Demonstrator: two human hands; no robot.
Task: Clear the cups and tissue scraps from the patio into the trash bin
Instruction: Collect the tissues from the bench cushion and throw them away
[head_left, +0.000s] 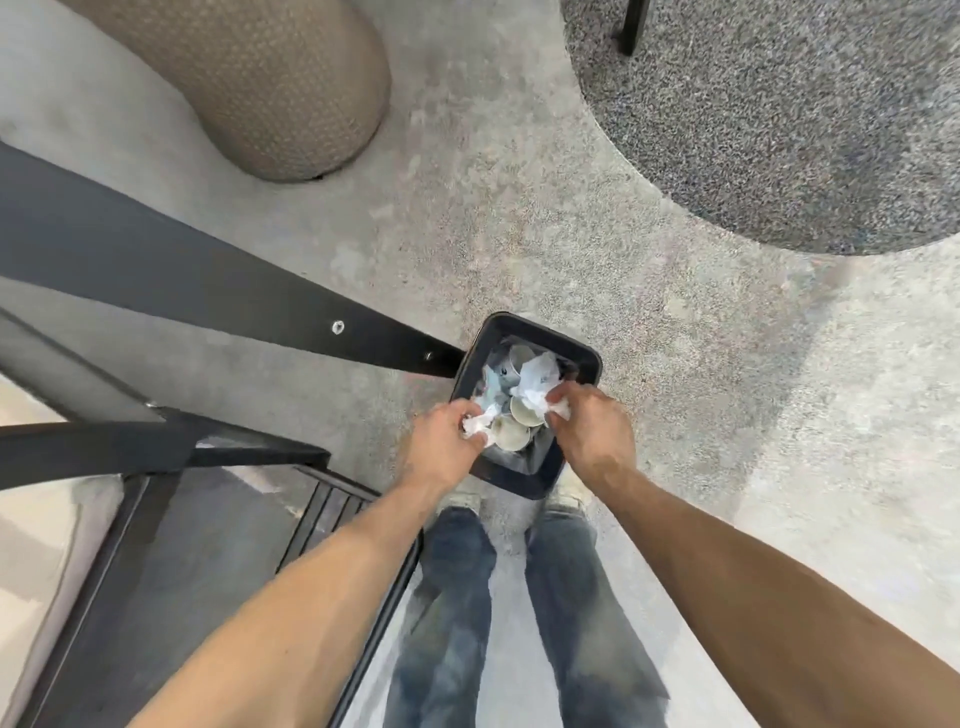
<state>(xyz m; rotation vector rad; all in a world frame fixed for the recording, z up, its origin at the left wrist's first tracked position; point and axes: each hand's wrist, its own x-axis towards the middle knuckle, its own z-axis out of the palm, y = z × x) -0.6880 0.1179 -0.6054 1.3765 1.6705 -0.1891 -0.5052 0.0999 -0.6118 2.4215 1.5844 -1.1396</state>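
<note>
A black rectangular trash bin (582, 358) stands on the concrete floor just ahead of my feet. Inside it lie pale paper cups (523, 410) and crumpled white tissue (537, 376). My left hand (441, 441) hovers over the bin's near left rim, shut on a white tissue scrap (477, 425). Over the near right rim, my right hand (592, 431) grips another white tissue scrap (561, 410) that shows between its fingers.
A black metal chair frame (208, 291) with a grey seat fills the left side, its arm reaching to the bin. A beige woven pouf (270, 83) stands at the top left. A round grey rug (779, 119) lies at the top right.
</note>
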